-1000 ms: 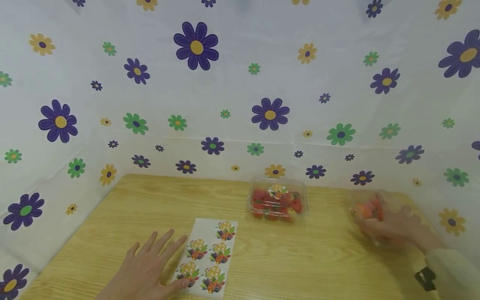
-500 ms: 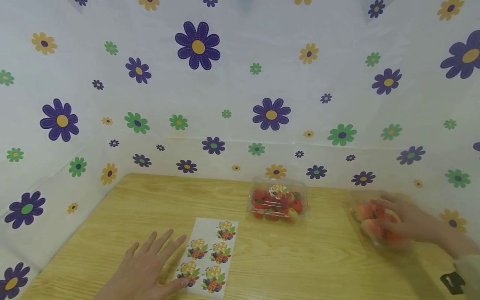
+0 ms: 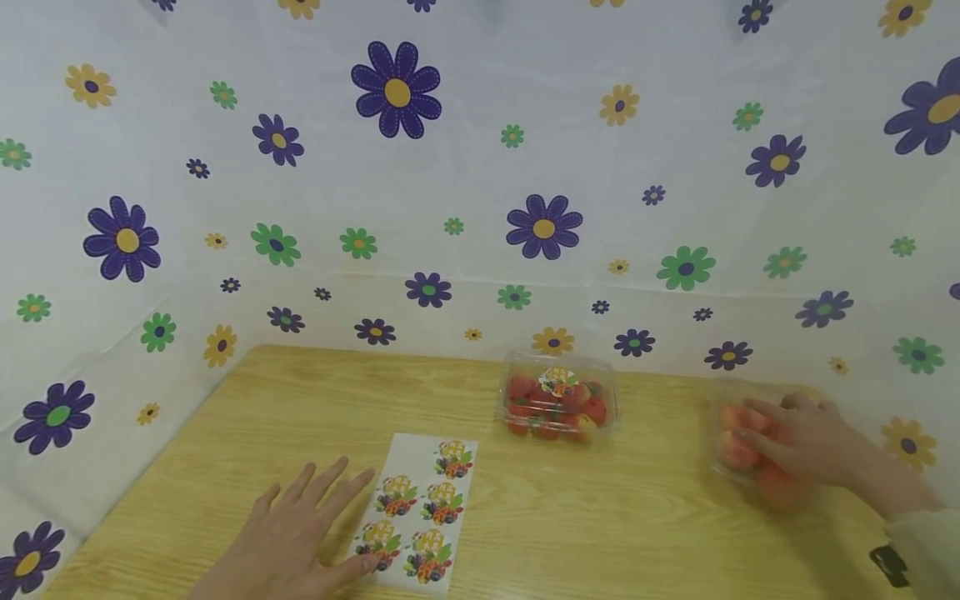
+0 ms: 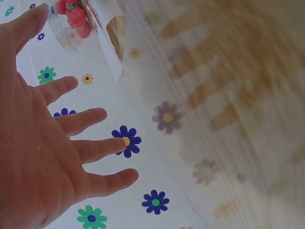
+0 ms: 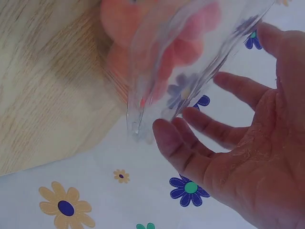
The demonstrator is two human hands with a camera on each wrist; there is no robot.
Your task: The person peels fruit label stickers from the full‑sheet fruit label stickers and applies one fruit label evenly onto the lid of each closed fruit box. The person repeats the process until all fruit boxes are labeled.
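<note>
My left hand (image 3: 288, 533) lies with spread fingers on the wooden table, its thumb touching a white sheet of fruit stickers (image 3: 405, 458). At the far right, my right hand (image 3: 806, 442) holds a clear plastic box (image 3: 723, 471) of peach-like fruit (image 3: 738, 450). The right wrist view shows that box's clear edge (image 5: 138, 126) tilted, with the fingertips (image 5: 167, 136) right along it. A shut clear box (image 3: 611, 417) of strawberries (image 3: 521, 387) stands at the back centre, a round fruit sticker (image 3: 558, 382) on its lid. The left hand (image 4: 52, 157) looks flat in its wrist view.
The wooden table (image 3: 615, 517) ends at a white cloth screen (image 3: 450, 167) printed with coloured flowers. This screen rises behind the table and at both sides. A pale right sleeve (image 3: 926, 542) with a dark patch (image 3: 888, 565) shows at the lower right.
The right hand and the peach box have shifted slightly right, and the box has turned. Over the past second the hand has come more over its top. The left hand has stayed put.
</note>
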